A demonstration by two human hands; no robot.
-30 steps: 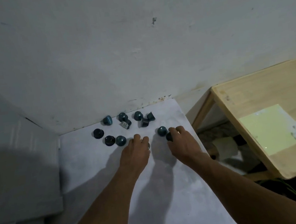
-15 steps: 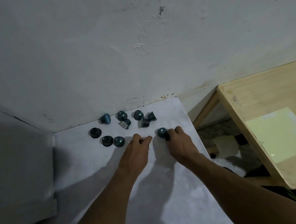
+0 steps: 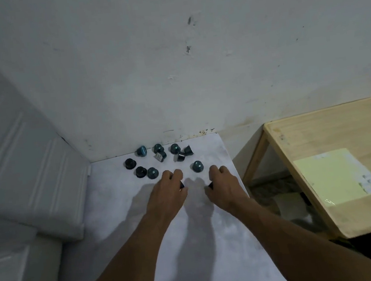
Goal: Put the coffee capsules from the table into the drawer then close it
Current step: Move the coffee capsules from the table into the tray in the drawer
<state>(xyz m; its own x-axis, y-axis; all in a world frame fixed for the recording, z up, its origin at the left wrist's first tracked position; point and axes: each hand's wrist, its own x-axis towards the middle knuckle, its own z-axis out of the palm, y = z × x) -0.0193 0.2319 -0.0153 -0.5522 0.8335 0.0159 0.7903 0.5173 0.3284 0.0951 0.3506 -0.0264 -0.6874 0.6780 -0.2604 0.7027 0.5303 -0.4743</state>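
On the white table (image 3: 190, 242), head view: both hands are palm-down near the far end, fingers curled. Left hand (image 3: 167, 195) is closed around a dark capsule, only a sliver of which shows at its thumb side (image 3: 181, 185). Right hand (image 3: 225, 187) is likewise closed on a dark capsule, just an edge showing by the thumb (image 3: 211, 185). One teal capsule (image 3: 197, 166) sits loose on the table between the two hands' fingertips, slightly beyond them, touching neither. Remaining coffee capsules (image 3: 159, 158) lie scattered beyond the hands toward the wall (image 3: 171, 61): a black pair and a teal one on the left, a row of teal ones close to the wall, some tipped on their sides. White cabinet (image 3: 23, 171) stands at the table's left edge; a white drawer-like box (image 3: 22, 272) at lower left, a few bluish capsule-like shapes blurred at its corner. Wooden side table (image 3: 339, 128) to the right, apart from the white table, with a pale yellow sheet (image 3: 330, 177) on top.
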